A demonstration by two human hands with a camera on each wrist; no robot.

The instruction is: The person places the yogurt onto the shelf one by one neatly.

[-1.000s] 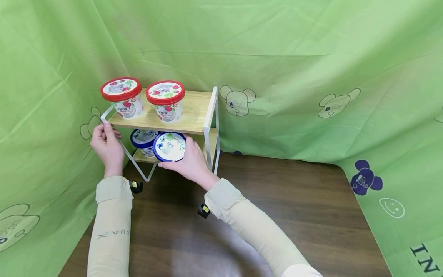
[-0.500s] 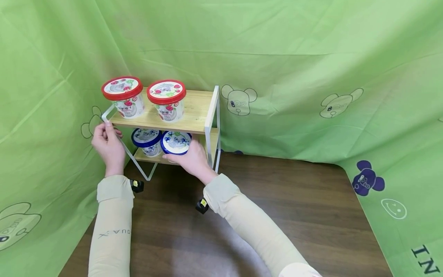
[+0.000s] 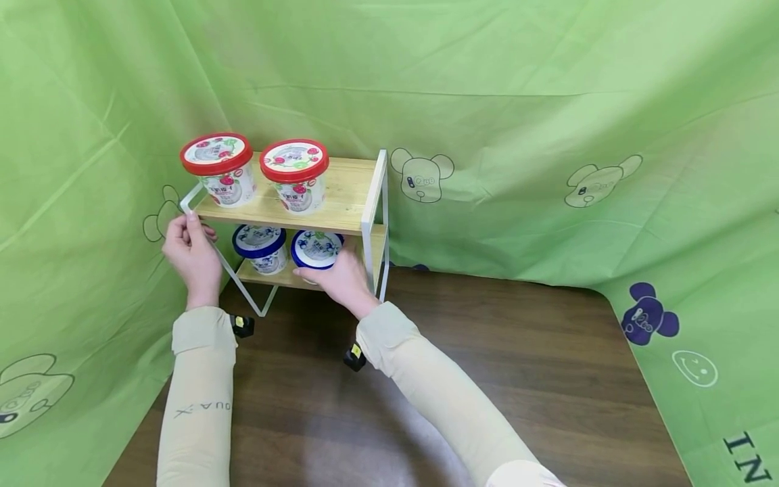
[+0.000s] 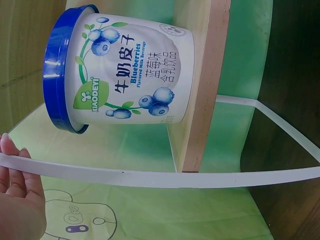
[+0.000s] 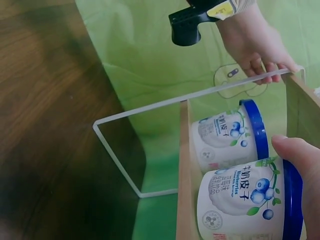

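A small two-tier rack [image 3: 349,196] has wooden boards and a white metal frame. My left hand [image 3: 193,262] grips the frame at the upper board's front left corner. On the lower board, my right hand [image 3: 345,281] holds a blue-lidded blueberry milk beverage tub [image 3: 317,249] by its lid, thumb in front. That tub [image 5: 242,202] stands upright in the right wrist view, its base at the board. To its left stands a second blue-lidded tub [image 3: 262,247], apart from it, also seen as a tub [image 4: 135,75] in the left wrist view.
On the upper board stand two red-lidded tubs, one at the left [image 3: 228,186] and one near the middle [image 3: 301,193]. Green printed cloth [image 3: 487,135] hangs behind and at both sides. The rack stands on a dark wood-look surface [image 3: 487,352].
My right hand has moved the blue-lidded tub back and right onto the lower board. It was tilted forward and now stands upright, with a gap to the other tub. My left hand keeps its grip.
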